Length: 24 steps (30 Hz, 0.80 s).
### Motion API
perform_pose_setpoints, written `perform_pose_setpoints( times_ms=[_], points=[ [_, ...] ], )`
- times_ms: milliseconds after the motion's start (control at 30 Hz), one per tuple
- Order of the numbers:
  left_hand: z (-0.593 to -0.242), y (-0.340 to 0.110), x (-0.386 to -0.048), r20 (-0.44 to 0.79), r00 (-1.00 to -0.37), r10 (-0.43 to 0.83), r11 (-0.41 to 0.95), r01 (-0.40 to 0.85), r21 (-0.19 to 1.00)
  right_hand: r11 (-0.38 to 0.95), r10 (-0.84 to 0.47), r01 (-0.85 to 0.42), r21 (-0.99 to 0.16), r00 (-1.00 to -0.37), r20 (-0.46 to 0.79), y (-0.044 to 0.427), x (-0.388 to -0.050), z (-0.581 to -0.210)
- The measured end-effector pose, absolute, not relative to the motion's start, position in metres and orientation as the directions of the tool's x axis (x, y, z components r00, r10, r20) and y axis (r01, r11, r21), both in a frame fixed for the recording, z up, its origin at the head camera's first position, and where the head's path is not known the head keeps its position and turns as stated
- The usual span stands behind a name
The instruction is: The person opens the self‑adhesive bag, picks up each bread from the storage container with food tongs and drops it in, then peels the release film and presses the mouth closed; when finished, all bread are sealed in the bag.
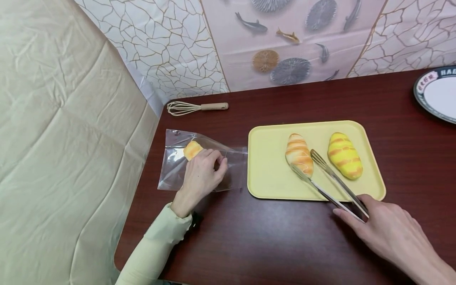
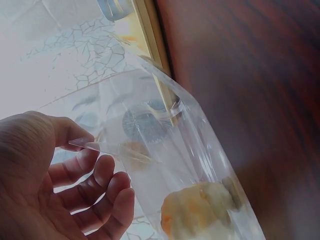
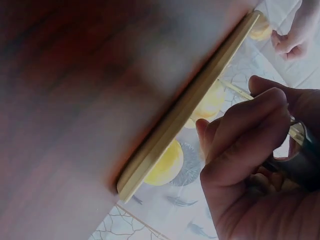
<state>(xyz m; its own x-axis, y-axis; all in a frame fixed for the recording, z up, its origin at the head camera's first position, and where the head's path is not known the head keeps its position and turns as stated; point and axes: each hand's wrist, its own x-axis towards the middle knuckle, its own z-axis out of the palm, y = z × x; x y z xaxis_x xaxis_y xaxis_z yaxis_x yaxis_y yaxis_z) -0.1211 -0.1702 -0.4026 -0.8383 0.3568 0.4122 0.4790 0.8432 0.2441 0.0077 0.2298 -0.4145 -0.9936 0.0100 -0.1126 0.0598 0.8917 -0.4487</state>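
My left hand [image 1: 204, 170] pinches the edge of a clear plastic bag [image 1: 174, 168], which holds a small orange-yellow bread [image 1: 192, 150]; the left wrist view shows thumb and forefinger on the film [image 2: 82, 143]. My right hand [image 1: 393, 229] grips metal tongs [image 1: 329, 196] near their rear. The tongs' spread tips reach over a yellow tray [image 1: 270, 186]: one tip lies at the lower end of an orange-striped bread [image 1: 298, 152], the other just right of it. A yellow striped bread [image 1: 344, 155] rests further right on the tray.
A whisk [image 1: 213, 106] with a wooden handle lies at the table's back left. At the far right is a dark-rimmed plate [image 1: 424, 97]. Patterned cloth [image 1: 171, 47] hangs behind the table, and a pale cover [image 1: 71, 138] stands along the left side.
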Motion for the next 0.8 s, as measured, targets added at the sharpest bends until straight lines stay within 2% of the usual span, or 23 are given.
perform_pose_setpoints(
  times_ms=[800],
  points=[
    [-0.4015,-0.1718,-0.1185,0.422,-0.838,0.346,0.847,0.473,0.244,0.894,-0.119,-0.154,-0.421,-0.987,0.109,0.2275,0.009,-0.4172]
  ],
)
